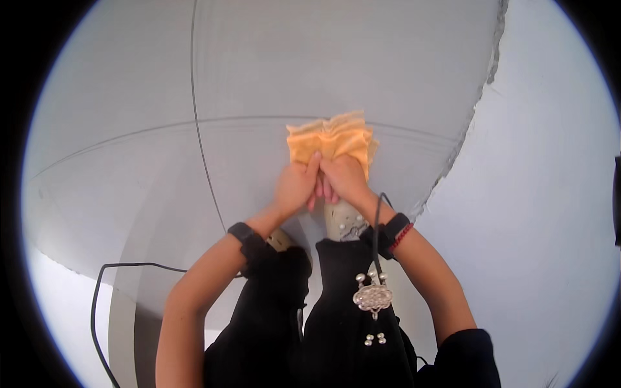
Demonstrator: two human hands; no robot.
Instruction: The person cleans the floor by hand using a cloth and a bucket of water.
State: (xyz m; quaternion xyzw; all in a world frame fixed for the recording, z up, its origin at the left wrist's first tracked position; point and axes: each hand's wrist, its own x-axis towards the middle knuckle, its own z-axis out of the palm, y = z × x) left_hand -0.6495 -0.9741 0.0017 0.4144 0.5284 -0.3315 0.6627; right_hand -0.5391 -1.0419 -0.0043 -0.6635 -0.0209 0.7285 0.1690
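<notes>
A yellow-orange cloth (333,139), bunched into several folds, hangs in front of me above the grey floor. My left hand (299,184) grips its near left part, fingers curled and thumb against it. My right hand (344,178) is closed on the near right part. Both hands touch in the middle, with some fingertips showing below the cloth. The folds spread out beyond my knuckles, and part of the cloth is hidden inside the hands.
Below my hands are my black trousers (343,291) and light shoes (343,220). A silver pendant (373,297) dangles near my right forearm. Black wrist straps (247,239) circle both wrists, and a black cable (97,304) loops at left. A white wall (537,213) stands to the right.
</notes>
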